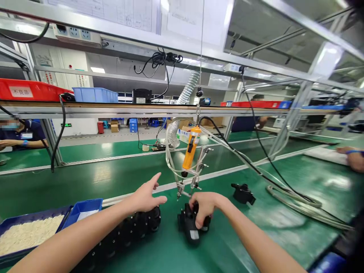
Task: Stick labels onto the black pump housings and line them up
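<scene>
Black plastic part (190,225) flat on green belt.

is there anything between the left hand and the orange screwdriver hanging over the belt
Nothing visible. The left hand is open, fingers pointing toward the orange screwdriver, with only bare green belt behind the gap. The right hand rests on a black part further right.

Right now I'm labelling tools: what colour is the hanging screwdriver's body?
Orange, with a black tip end; the hanging screwdriver shows clearly in the head view.

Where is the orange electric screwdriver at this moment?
In the head view, the orange electric screwdriver hangs near the centre above the green table, just beyond the right hand holding a black part.
</scene>
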{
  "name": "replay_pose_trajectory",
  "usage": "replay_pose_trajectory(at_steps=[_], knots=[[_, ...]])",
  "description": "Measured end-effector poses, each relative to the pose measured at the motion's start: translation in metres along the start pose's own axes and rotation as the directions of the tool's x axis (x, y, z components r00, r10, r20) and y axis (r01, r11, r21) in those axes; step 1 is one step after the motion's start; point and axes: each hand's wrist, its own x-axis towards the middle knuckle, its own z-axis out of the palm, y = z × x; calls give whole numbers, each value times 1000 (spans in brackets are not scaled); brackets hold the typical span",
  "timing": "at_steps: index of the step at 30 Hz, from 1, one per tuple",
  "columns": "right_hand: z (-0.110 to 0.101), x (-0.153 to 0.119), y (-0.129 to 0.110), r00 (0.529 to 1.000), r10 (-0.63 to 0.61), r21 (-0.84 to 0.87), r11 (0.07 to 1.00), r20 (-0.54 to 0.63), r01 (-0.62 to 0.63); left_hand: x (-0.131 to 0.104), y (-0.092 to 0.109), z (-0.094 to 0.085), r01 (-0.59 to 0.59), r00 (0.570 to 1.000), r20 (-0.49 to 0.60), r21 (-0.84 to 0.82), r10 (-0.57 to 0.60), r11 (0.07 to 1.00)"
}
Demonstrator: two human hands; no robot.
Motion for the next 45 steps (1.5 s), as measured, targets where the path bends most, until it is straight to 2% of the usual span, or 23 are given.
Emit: replay_pose_trajectory(at_steps=[2, 5, 7, 10, 13, 15, 19, 22, 25, 28, 30, 32, 35, 37, 39, 42, 45], knots=[[10, -17, 2, 999, 0, -4, 1000, 39, 0, 29, 4, 24, -10, 1000, -13, -75, 9, 997], [33, -52, 8, 996, -55, -55, 997, -73, 51, 50, 7, 42, -10, 999, -52, -179, 0, 984], [56, -77, 9, 974, -119, -79, 991, -195, 105, 47, 5, 35, -8, 999, -53, -210, -3, 978], [91, -102, 7, 909, -186, -9, 980, -373, 197, 22, -8, 9, 13, 999, -30, -183, -18, 983], [111, -102, -1, 898, -150, -5, 987, -415, 163, -8, -31, -11, 77, 997, -19, -101, -79, 992], [112, -89, -12, 892, -136, -51, 991, -432, 127, -19, -47, -11, 117, 993, 32, -72, -115, 990], [103, -55, -35, 864, -148, -123, 987, -481, 100, -22, -67, 0, 142, 978, 162, -63, -130, 988], [101, -43, -46, 851, -145, -126, 988, -504, 93, -28, -68, 9, 108, 972, 217, -57, -93, 993], [105, -44, -53, 848, -152, -120, 987, -508, 105, -39, -62, 19, 82, 955, 291, -49, -65, 995], [107, -50, -59, 857, -221, -108, 975, -465, 193, -49, -53, 20, 67, 961, 272, -36, -54, 997], [108, -53, -61, 861, -259, -97, 965, -438, 242, -55, -47, 5, 65, 973, 226, -43, -54, 997], [108, -54, -61, 865, -267, -74, 963, -425, 261, -64, -41, -24, 69, 978, 198, -20, -64, 997], [107, -52, -60, 885, -253, -18, 963, -391, 267, -84, -36, -68, 88, 965, 230, 163, -125, 983], [107, -49, -62, 895, -245, -30, 967, -374, 252, -93, -37, -80, 76, 960, 243, 248, -137, 966], [105, -44, -64, 896, -250, -77, 968, -366, 239, -93, -44, -73, 60, 964, 238, 245, -120, 968], [102, -43, -67, 903, -261, -113, 965, -341, 237, -77, -55, -44, 47, 963, 247, 239, -107, 970], [99, -55, -64, 914, -231, -101, 973, -333, 210, -60, -57, -15, 22, 956, 282, 216, -84, 976]])
